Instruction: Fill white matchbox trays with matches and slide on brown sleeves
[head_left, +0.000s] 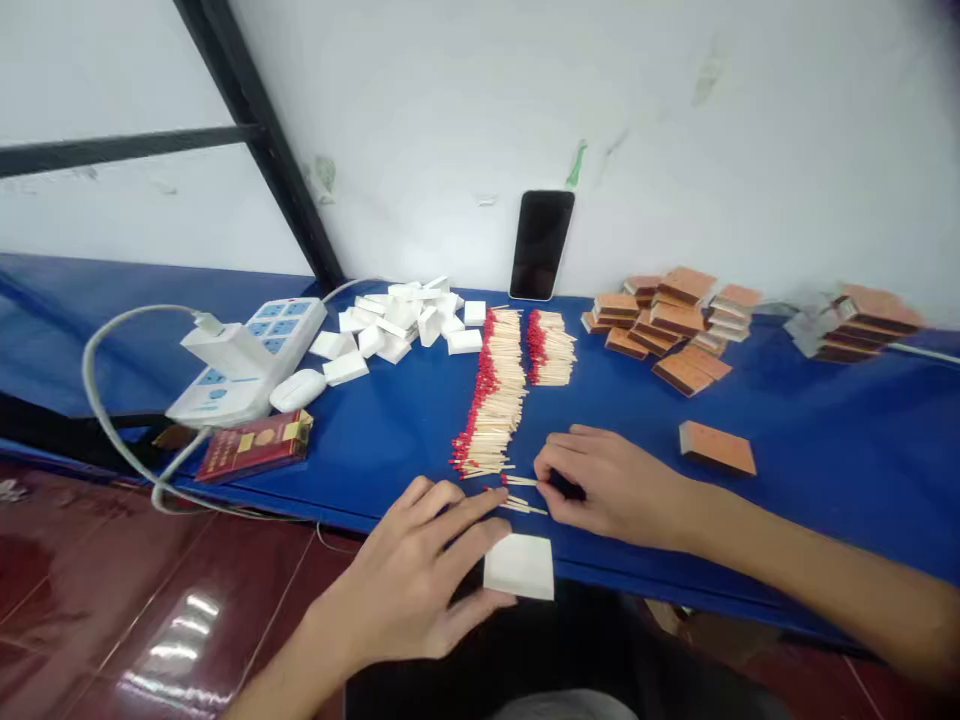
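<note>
My left hand (420, 575) rests at the blue table's front edge, its fingers around a white matchbox tray (520, 566). My right hand (607, 482) lies just right of it, fingertips pinched on a few loose red-tipped matches (517, 495). Behind these, a long row of matches (495, 395) and a shorter row (551, 347) lie on the blue table (825, 450). One brown matchbox sleeve (716, 447) lies to the right of my right hand.
A heap of white trays (401, 325) sits at the back left, stacks of brown sleeves (671, 315) and more sleeves (862, 322) at the back right. A phone (541, 244) leans on the wall. A power strip (247, 360), white mouse (298, 389) and red pack (255, 446) lie left.
</note>
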